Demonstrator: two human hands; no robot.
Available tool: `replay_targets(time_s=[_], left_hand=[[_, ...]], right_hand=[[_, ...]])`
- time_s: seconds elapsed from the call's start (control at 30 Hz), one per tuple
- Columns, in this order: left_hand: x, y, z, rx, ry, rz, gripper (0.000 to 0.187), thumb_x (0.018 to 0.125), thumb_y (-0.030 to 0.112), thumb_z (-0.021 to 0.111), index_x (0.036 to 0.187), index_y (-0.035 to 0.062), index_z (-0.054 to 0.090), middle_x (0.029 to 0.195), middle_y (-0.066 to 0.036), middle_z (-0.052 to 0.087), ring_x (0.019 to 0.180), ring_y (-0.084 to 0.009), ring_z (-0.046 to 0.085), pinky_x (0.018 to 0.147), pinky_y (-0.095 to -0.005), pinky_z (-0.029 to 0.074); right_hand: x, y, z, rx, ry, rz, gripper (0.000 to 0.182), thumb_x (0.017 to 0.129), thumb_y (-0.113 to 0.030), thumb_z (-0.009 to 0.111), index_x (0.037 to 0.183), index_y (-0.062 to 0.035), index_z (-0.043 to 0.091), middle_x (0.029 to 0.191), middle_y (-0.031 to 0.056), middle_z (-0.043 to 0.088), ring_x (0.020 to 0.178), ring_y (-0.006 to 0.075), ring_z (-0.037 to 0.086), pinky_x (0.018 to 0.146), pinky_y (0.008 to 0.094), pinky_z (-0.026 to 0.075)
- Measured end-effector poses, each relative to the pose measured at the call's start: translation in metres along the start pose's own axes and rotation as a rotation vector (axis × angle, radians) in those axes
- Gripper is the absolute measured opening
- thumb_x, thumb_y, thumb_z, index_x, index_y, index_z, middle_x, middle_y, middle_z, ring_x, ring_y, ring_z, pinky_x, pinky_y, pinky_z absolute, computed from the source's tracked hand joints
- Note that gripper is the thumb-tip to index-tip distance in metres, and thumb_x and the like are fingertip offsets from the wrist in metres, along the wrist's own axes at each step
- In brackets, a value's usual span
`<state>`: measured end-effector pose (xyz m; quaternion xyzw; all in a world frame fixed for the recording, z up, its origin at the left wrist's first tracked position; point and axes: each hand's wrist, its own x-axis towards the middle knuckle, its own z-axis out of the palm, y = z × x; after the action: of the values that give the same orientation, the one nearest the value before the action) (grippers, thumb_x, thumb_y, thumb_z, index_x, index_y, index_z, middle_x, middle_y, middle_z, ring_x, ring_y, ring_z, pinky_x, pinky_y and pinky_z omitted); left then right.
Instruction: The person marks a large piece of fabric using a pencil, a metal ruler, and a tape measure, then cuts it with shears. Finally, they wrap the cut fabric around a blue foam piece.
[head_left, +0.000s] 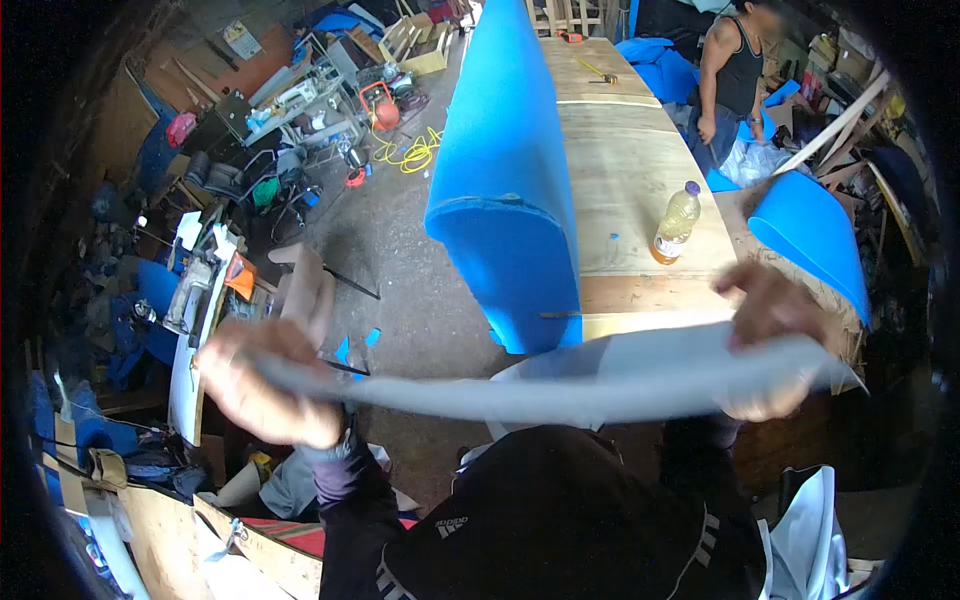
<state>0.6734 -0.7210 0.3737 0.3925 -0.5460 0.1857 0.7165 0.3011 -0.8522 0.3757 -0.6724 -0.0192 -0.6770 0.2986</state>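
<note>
A long grey sheet of flexible material (560, 392), smeared by motion, stretches across in front of my chest. My left hand (275, 385) grips one end of it, fingers wrapped round the edge. At the other end my right hand (778, 320) has its fingers above the sheet and part of the hand below, pinching it. Just beyond the sheet stands a long blue foam-covered piece (505, 140), upright along the side of a pale wooden table (625, 150). The sheet overlaps the near end of that table in this view.
A bottle of amber liquid (677, 222) and a tape measure (600, 72) lie about the table. Another person (735, 75) stands at the back right, near a curved blue sheet (812, 235). Left are a yellow cable (412, 153), a red compressor (381, 105) and a sewing machine (190, 298).
</note>
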Motion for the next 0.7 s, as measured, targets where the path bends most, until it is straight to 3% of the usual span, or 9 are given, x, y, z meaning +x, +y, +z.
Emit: replay_targets(time_s=[0.07, 0.13, 0.2, 0.23, 0.3, 0.33, 0.37, 0.53, 0.7], left_hand=[[0.008, 0.014, -0.011, -0.448, -0.174, 0.189, 0.031, 0.098, 0.019, 0.062, 0.114, -0.0021, 0.047, 0.080, -0.010, 0.054, 0.056, -0.0178, 0.056, 0.047, -0.0247, 0.043], [-0.008, -0.007, -0.006, -0.403, -0.087, 0.197, 0.028, 0.094, 0.018, 0.061, 0.112, -0.0016, 0.052, 0.091, -0.010, 0.057, 0.069, -0.0181, 0.057, 0.061, -0.0266, 0.045], [-0.041, -0.049, 0.009, 0.155, 0.096, -0.021, 0.026, 0.090, 0.017, 0.060, 0.110, -0.0010, 0.057, 0.102, -0.011, 0.060, 0.082, -0.0183, 0.059, 0.075, -0.0285, 0.047], [-0.060, -0.078, 0.014, 0.291, 0.031, -0.104, 0.026, 0.088, 0.016, 0.060, 0.109, -0.0007, 0.060, 0.107, -0.011, 0.062, 0.089, -0.0184, 0.059, 0.081, -0.0295, 0.048], [-0.083, -0.127, 0.008, 0.135, -0.250, -0.152, 0.041, 0.093, 0.025, 0.077, 0.120, -0.0016, 0.062, 0.105, -0.009, 0.066, 0.092, -0.0125, 0.060, 0.083, -0.0271, 0.049], [-0.094, -0.131, 0.006, 0.107, -0.354, -0.441, 0.039, 0.085, 0.016, 0.087, 0.112, -0.0021, 0.067, 0.097, -0.006, 0.069, 0.087, -0.0090, 0.060, 0.081, -0.0253, 0.050], [-0.085, -0.121, 0.012, 0.190, -0.492, -0.534, 0.027, 0.081, 0.010, 0.089, 0.096, -0.0009, 0.070, 0.091, -0.005, 0.069, 0.081, -0.0075, 0.057, 0.075, -0.0266, 0.049], [-0.053, -0.135, 0.023, 0.256, -0.526, -0.321, 0.022, 0.090, 0.006, 0.079, 0.087, -0.0061, 0.061, 0.077, -0.006, 0.050, 0.073, -0.0144, 0.049, 0.069, -0.0280, 0.043], [-0.048, -0.170, 0.042, 0.084, -0.337, -0.477, 0.019, 0.098, 0.013, 0.074, 0.091, -0.0031, 0.068, 0.086, -0.001, 0.056, 0.080, -0.0102, 0.052, 0.073, -0.0261, 0.043]], right_hand=[[0.005, -0.001, -0.004, -0.059, -0.097, -0.155, 0.027, 0.098, -0.017, 0.069, 0.118, -0.0002, 0.065, 0.082, 0.0101, 0.069, 0.077, 0.0211, 0.066, 0.082, 0.0438, 0.057], [-0.006, 0.017, 0.001, -0.312, -0.004, -0.033, 0.033, 0.096, -0.016, 0.072, 0.124, -0.0007, 0.066, 0.084, 0.0105, 0.071, 0.078, 0.0219, 0.067, 0.082, 0.0417, 0.057], [-0.025, 0.046, 0.011, -0.531, 0.073, 0.275, 0.020, 0.097, -0.014, 0.072, 0.111, 0.0012, 0.072, 0.087, 0.0084, 0.071, 0.080, 0.0179, 0.067, 0.078, 0.0339, 0.054], [-0.038, 0.068, 0.011, -0.474, 0.054, 0.463, 0.017, 0.098, -0.014, 0.072, 0.103, 0.0024, 0.074, 0.088, 0.0079, 0.071, 0.080, 0.0158, 0.066, 0.076, 0.0304, 0.053], [-0.061, 0.105, 0.011, -0.259, 0.014, 0.640, 0.017, 0.102, -0.013, 0.069, 0.102, 0.0033, 0.072, 0.085, 0.0048, 0.066, 0.078, 0.0112, 0.059, 0.074, 0.0268, 0.048], [-0.074, 0.120, 0.009, -0.298, -0.023, 0.645, 0.015, 0.101, -0.011, 0.068, 0.103, 0.0040, 0.072, 0.086, 0.0027, 0.065, 0.080, 0.0094, 0.057, 0.075, 0.0256, 0.047], [-0.084, 0.131, 0.007, -0.337, -0.058, 0.649, 0.014, 0.101, -0.009, 0.068, 0.105, 0.0046, 0.071, 0.087, 0.0007, 0.064, 0.082, 0.0077, 0.055, 0.075, 0.0245, 0.045], [-0.081, 0.151, 0.021, -0.271, 0.014, 0.591, 0.021, 0.103, -0.014, 0.066, 0.091, 0.0029, 0.064, 0.078, 0.0010, 0.053, 0.076, 0.0090, 0.047, 0.070, 0.0262, 0.042], [-0.063, 0.189, 0.038, -0.169, 0.080, 0.637, 0.023, 0.105, -0.017, 0.065, 0.092, 0.0018, 0.064, 0.077, -0.0038, 0.052, 0.076, 0.0047, 0.045, 0.068, 0.0238, 0.041]])
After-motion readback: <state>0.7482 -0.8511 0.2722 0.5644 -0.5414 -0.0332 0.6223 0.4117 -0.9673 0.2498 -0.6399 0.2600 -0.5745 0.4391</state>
